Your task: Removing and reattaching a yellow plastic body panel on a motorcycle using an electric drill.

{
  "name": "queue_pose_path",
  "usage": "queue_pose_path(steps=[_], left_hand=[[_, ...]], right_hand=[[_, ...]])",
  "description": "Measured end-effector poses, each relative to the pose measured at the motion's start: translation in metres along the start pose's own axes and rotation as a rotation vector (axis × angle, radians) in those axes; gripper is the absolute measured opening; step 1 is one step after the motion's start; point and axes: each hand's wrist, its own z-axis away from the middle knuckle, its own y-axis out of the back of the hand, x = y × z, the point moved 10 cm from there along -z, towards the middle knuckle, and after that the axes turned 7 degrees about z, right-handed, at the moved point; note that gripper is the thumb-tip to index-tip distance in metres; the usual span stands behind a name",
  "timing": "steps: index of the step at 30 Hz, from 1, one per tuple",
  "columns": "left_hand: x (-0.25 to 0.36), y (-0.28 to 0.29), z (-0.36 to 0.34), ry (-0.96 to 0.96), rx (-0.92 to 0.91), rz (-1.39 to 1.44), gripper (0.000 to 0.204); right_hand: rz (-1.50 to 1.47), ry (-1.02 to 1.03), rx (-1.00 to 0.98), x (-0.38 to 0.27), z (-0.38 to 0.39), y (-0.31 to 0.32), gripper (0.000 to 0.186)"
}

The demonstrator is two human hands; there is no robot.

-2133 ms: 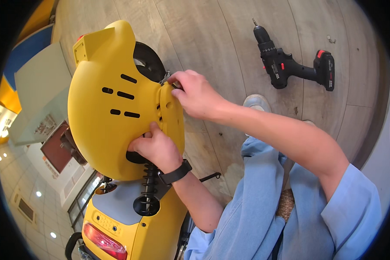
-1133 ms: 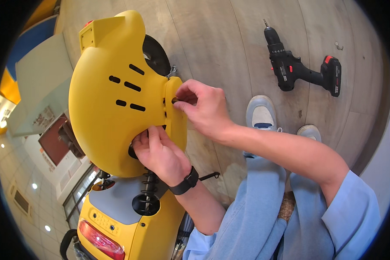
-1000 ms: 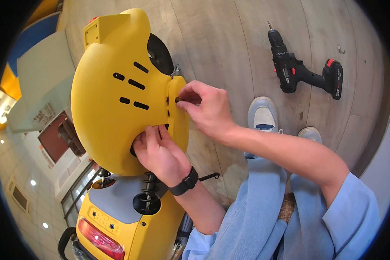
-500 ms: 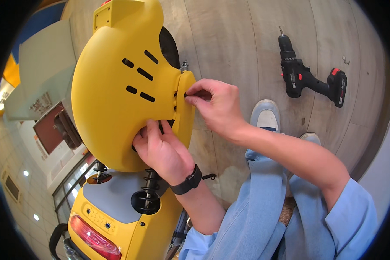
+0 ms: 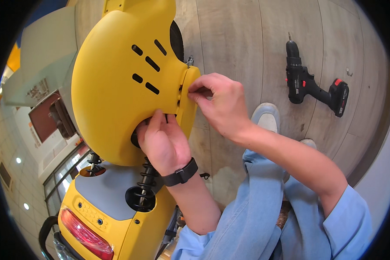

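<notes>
A large yellow plastic body panel [image 5: 104, 86] with several dark slots belongs to a small ride-on vehicle. Along its right edge runs a narrower yellow side strip [image 5: 187, 102], with a gap between the two. My right hand [image 5: 221, 102] pinches thumb and forefinger together against this strip; whatever lies between the fingertips is hidden. Below, my left hand [image 5: 167, 141], a black band on its wrist, is palm up with its fingers curled around the edge of the panel's round cut-out. Some of those fingertips disappear into the dark opening.
A black cordless drill [image 5: 310, 82] with a bit fitted lies on the wood-look floor to the right. Black coil springs [image 5: 148, 175], a grey panel [image 5: 104, 190] and a red tail light [image 5: 84, 234] sit below the body panel. My shoe [image 5: 266, 116] is near my right forearm.
The view has shifted slightly, so the drill appears lower and the vehicle's tail further left. A small dark spot beside my right fingertips is now covered. Both hands stay at the panel.
</notes>
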Motion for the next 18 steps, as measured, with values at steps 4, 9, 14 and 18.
queue_pose_path(steps=[4, 9, 14, 18], left_hand=[[0.005, -0.001, 0.003, 0.0, 0.003, 0.067, 0.029], [0.009, -0.004, 0.005, 0.003, 0.001, 0.115, 0.028], [0.01, -0.006, 0.006, -0.034, -0.024, 0.104, 0.026], [0.003, -0.003, 0.005, -0.022, -0.003, 0.096, 0.029]], right_hand=[[-0.081, -0.02, 0.004, 0.0, 0.001, -0.001, 0.01], [-0.11, -0.041, -0.006, -0.004, -0.005, 0.0, 0.012], [-0.005, 0.066, -0.02, -0.014, -0.006, -0.004, 0.014], [-0.177, -0.166, -0.038, 0.003, -0.005, -0.007, 0.018]])
